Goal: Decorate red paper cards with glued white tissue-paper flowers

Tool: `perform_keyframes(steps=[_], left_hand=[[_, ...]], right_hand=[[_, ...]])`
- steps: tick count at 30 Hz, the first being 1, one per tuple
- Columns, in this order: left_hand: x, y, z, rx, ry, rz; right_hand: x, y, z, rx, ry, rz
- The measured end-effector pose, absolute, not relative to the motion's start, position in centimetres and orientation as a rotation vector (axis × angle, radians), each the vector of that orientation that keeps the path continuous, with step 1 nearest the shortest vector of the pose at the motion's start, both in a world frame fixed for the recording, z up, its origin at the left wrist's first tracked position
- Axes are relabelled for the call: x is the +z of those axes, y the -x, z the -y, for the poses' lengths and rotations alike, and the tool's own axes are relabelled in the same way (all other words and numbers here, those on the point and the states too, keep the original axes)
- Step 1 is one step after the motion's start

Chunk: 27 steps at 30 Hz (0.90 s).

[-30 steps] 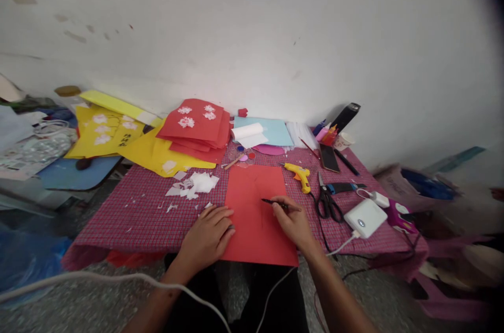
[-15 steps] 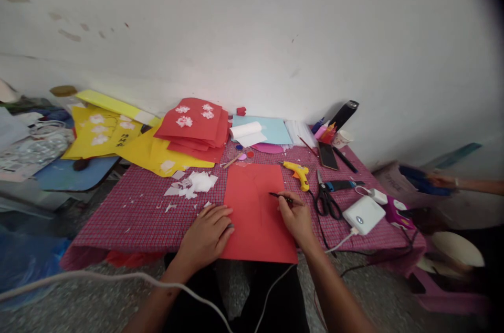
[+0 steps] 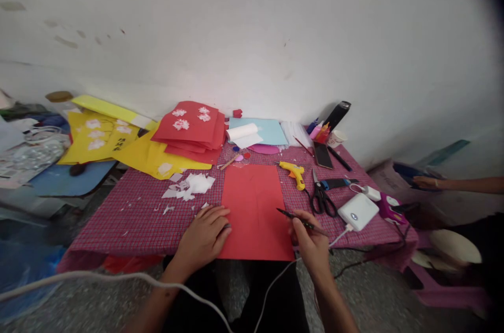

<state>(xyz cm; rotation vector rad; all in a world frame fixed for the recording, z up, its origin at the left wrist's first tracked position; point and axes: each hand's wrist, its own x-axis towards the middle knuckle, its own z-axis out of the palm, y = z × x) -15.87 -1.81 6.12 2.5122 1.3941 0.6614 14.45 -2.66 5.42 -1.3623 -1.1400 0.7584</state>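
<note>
A sheet of red paper (image 3: 252, 217) lies on the table in front of me, with faint lines on its middle. My left hand (image 3: 205, 236) rests flat on its left edge, fingers stretched out. Between that thumb and forefinger shows a small dark thing, too little to name. My right hand (image 3: 311, 238) grips a slim black pen (image 3: 301, 220) at the sheet's right edge. The pen's tip points left over the paper; I cannot tell whether it touches. White paper scraps (image 3: 192, 185) lie left of the sheet.
To the right are a yellow glue gun (image 3: 294, 173), black scissors (image 3: 322, 199), a white power bank (image 3: 358, 212) with a cable, and a phone (image 3: 323, 155). Red sheets with white flowers (image 3: 189, 123) are stacked at the back. Another person's hand (image 3: 427, 182) is at far right.
My right hand has drawn back right and toward me with the pen, from over the sheet to its right edge. My left hand stays in place. The view has shifted slightly.
</note>
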Motion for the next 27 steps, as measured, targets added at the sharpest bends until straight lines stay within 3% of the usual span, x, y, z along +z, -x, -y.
perform_keyframes(steps=[5, 11, 18, 27], left_hand=[[6.2, 16.3, 1.9, 0.705, -2.529, -1.360], [7.4, 15.8, 2.7, 0.881, -2.566, -1.253], [9.4, 12.8, 3.2, 0.818, -2.500, -1.149], [9.9, 12.1, 4.2, 0.809, -2.511, -1.103]], right_hand=[[4.8, -16.3, 6.7, 0.783, 1.410, 1.004], [7.5, -16.0, 8.9, 0.849, 1.296, 0.922], [8.8, -11.7, 10.2, 1.170, 1.086, 0.974], [9.4, -10.0, 9.7, 1.220, 1.138, 1.024]])
